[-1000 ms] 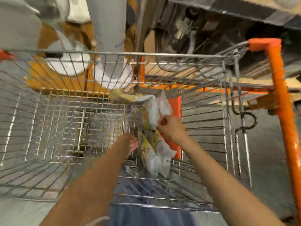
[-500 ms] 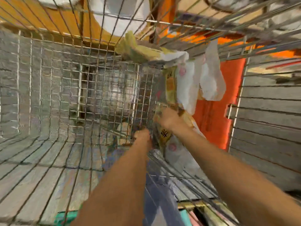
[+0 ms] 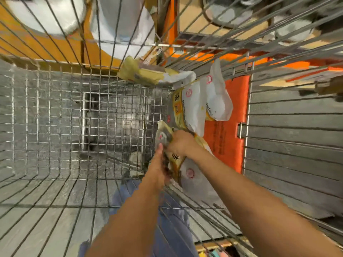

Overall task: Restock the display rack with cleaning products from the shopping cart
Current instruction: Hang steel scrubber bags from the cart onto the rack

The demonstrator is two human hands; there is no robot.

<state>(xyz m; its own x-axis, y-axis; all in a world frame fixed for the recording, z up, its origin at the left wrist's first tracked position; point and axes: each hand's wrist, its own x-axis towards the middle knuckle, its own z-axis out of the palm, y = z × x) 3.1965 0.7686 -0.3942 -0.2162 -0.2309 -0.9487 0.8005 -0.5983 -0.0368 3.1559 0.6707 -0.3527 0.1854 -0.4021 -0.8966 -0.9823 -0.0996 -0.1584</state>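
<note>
My right hand [image 3: 181, 143] gripping a yellow-and-white packet [image 3: 187, 169] at centre frame, my left hand [image 3: 159, 164] touching its edge, grip unclear, cart's wire floor [image 3: 55, 127] open at left.

White-and-yellow refill pouches [image 3: 196, 106] lie heaped against the wire shopping cart's [image 3: 55, 112] right inner wall.

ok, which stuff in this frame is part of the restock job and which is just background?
Job:
shopping cart
yellow-and-white pouches
right hand gripping a pouch
left hand against the same pouch

Background:
orange panel
white rolls outside the cart
</note>
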